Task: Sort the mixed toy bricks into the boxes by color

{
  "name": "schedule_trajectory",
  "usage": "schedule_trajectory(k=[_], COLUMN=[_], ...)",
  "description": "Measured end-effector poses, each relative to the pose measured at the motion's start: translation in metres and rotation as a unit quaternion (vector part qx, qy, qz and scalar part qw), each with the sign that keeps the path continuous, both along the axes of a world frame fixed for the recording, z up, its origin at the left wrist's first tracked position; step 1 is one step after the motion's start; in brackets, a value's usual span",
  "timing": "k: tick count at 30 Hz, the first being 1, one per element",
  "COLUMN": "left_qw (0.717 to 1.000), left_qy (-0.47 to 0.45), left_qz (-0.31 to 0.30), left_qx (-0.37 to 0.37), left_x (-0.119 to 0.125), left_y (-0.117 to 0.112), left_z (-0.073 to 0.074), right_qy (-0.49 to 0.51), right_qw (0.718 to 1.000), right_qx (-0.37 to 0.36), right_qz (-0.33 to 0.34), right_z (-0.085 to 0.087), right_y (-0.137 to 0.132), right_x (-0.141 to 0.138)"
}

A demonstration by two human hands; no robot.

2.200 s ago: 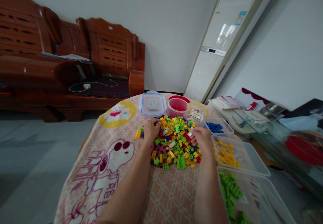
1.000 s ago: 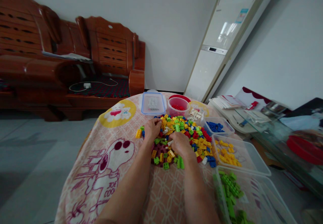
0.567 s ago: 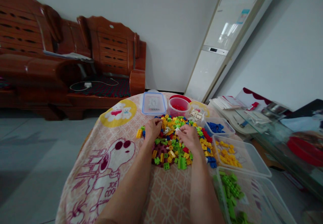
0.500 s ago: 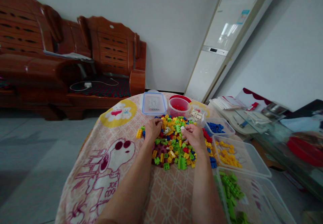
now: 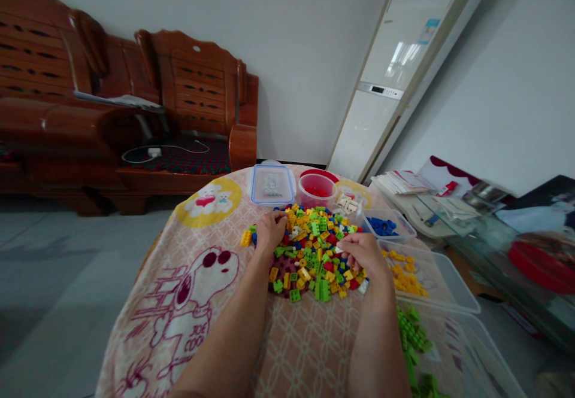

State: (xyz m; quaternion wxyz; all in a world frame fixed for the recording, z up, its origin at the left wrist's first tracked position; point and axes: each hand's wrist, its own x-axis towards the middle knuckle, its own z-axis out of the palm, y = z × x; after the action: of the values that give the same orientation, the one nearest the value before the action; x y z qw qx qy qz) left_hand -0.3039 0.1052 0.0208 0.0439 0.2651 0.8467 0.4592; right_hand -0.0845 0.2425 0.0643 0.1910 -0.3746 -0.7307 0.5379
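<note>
A heap of mixed toy bricks [image 5: 309,248] in yellow, green, blue, red and white lies on the cloth-covered table. At the heap's left edge rests my left hand [image 5: 271,229], its fingers curled down onto the bricks; whether a piece is between them is hidden. My right hand [image 5: 363,251] is over the right side of the heap, thumb and fingers pinched on a small white toy brick [image 5: 339,248]. Another whitish piece [image 5: 364,285] shows below the right wrist. A yellow brick [image 5: 246,238] sits at the far left of the heap.
Right of the heap are clear boxes of blue pieces [image 5: 381,227], yellow pieces [image 5: 408,281] and green pieces [image 5: 415,332]. Behind it stand a pink tub [image 5: 317,188] with red pieces, a lidded container [image 5: 273,184] and white pieces [image 5: 347,203]. A glass table [image 5: 489,248] is further right.
My right hand has moved right and slightly toward me, carrying the small white toy brick away from the middle of the heap. My left hand stays nearly in place.
</note>
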Motion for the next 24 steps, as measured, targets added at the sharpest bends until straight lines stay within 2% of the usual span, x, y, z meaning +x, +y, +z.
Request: schedule_trajectory(k=[1,3,5,6,8,11,14,18,22,24], left_qw=[1.000,1.000,1.000,1.000,1.000,1.000,1.000,1.000,1.000,1.000], left_qy=[-0.001,-0.001,0.002,0.004,0.009,0.010,0.003,-0.007,-0.007,-0.003], left_qz=[0.000,-0.001,0.000,0.002,0.006,0.008,0.005,0.000,0.000,0.000], left_qx=[0.000,0.001,0.000,-0.002,-0.005,-0.005,0.001,0.005,0.009,0.009], left_x=[0.000,0.000,0.000,0.000,0.000,0.001,0.001,0.000,0.000,0.000], left_y=[0.000,0.000,0.001,0.001,0.000,0.000,0.000,0.001,0.001,0.002], left_z=[0.000,0.000,-0.001,-0.001,-0.001,-0.001,-0.001,-0.001,-0.002,-0.003], right_qy=[0.008,0.096,0.238,0.300,0.376,0.405,0.385,0.277,0.129,0.026], right_qw=[1.000,0.991,0.953,0.929,0.898,0.887,0.893,0.936,0.975,0.988], right_qx=[-0.005,-0.006,0.005,0.014,0.029,0.034,0.032,0.040,0.079,0.111], right_qz=[-0.011,-0.089,-0.187,-0.214,-0.225,-0.219,-0.232,-0.215,-0.162,-0.106], right_z=[-0.003,-0.010,-0.019,-0.023,-0.030,-0.035,-0.030,-0.014,0.002,0.008], right_y=[0.003,0.010,0.020,0.025,0.034,0.038,0.034,0.023,0.013,0.009], right_x=[-0.001,-0.008,-0.017,-0.022,-0.028,-0.027,-0.021,-0.012,0.000,0.007])
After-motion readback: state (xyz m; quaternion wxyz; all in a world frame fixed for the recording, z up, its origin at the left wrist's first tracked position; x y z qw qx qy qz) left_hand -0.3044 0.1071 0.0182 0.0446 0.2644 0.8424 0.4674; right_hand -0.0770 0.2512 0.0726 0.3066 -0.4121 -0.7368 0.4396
